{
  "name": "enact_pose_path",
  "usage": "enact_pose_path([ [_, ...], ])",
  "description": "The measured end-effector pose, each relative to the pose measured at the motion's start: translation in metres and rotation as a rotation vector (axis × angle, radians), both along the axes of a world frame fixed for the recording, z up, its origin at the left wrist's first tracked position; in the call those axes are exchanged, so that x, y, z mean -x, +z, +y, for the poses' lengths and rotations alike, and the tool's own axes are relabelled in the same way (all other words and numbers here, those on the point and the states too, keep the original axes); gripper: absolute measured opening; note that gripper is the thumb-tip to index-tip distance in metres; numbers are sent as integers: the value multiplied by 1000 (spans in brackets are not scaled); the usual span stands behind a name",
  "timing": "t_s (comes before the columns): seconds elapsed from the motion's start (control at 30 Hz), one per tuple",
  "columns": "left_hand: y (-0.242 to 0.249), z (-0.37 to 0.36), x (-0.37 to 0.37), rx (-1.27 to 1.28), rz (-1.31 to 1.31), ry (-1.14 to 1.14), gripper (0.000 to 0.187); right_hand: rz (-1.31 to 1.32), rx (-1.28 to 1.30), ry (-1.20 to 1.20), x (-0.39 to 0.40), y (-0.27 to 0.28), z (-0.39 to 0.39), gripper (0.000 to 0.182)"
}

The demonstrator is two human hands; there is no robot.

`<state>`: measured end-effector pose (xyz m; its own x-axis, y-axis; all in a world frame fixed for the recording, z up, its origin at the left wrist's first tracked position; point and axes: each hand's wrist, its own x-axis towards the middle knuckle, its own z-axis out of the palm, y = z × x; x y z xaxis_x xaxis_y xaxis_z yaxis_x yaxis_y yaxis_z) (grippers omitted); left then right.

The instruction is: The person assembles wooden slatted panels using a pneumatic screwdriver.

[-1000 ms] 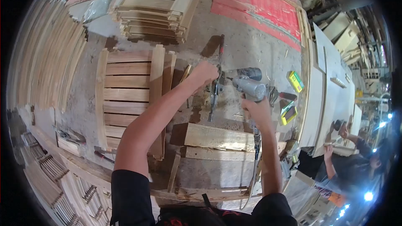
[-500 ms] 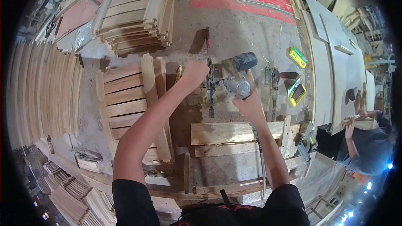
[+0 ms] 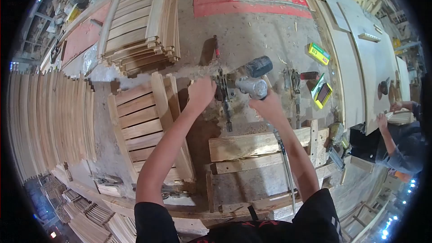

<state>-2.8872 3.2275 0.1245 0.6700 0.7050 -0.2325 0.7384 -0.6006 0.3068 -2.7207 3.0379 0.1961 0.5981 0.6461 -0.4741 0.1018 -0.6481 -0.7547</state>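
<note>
Right hand closed on power tool; left hand beside clamp.
I record my right hand (image 3: pixel 266 104) wrapped around the grip of the power tool (image 3: pixel 253 87), its nose toward the clamp (image 3: pixel 223 91). My left hand (image 3: pixel 201 92) is blurred, its fingers bent, just left of the clamp; I cannot tell whether it is pinching anything. The clamp lies on the grey surface (image 3: pixel 252 31), near the mallet (image 3: pixel 259 66). To the right, one green-and-yellow box (image 3: pixel 318 54) appears closed; the open box (image 3: pixel 321 93) below it holds something dark. Compared with the earlier frame, my left hand has moved off the clamp's upper bar, slightly back.
</note>
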Motion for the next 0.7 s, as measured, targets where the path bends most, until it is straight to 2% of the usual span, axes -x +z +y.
enact_pose_path([
  [0.03,5,-3,0,-215,18,-126,19,-5,-18,-8,0,-3,1,53],
  [0.13,-25,3,5,-478,12,-390,24,18,-38,-19,1,-8,4,52],
  [0.23,-9,5,9,-407,-42,-437,28,98,15,-9,2,5,9,54],
  [0.43,14,1,13,-261,28,-312,41,52,23,-15,8,-6,4,52],
  [0.53,39,-7,16,-157,3,-120,44,25,-11,-12,8,-8,6,50],
  [0.7,55,-37,52,3,-12,122,37,61,40,-3,10,2,9,48],
])
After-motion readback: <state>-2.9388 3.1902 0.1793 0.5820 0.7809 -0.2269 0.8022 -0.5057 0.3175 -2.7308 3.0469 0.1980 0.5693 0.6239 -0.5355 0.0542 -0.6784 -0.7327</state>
